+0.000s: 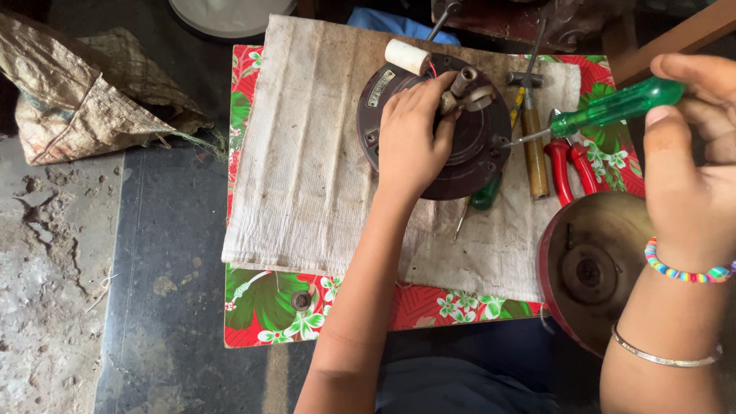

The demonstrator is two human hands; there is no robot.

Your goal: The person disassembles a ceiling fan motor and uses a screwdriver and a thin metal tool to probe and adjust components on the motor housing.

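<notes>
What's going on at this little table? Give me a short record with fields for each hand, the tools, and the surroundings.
left hand: left hand rests on top of the round dark motor housing, fingers at its central shaft
right hand: right hand grips a green-handled screwdriver, tip pointing at the housing's edge
tools nearby: red-handled pliers, wooden-handled hammer, second green screwdriver partly under the housing
surface: worn white cloth over a red floral table
other items: round metal cover at right; woven sack on the floor
</notes>
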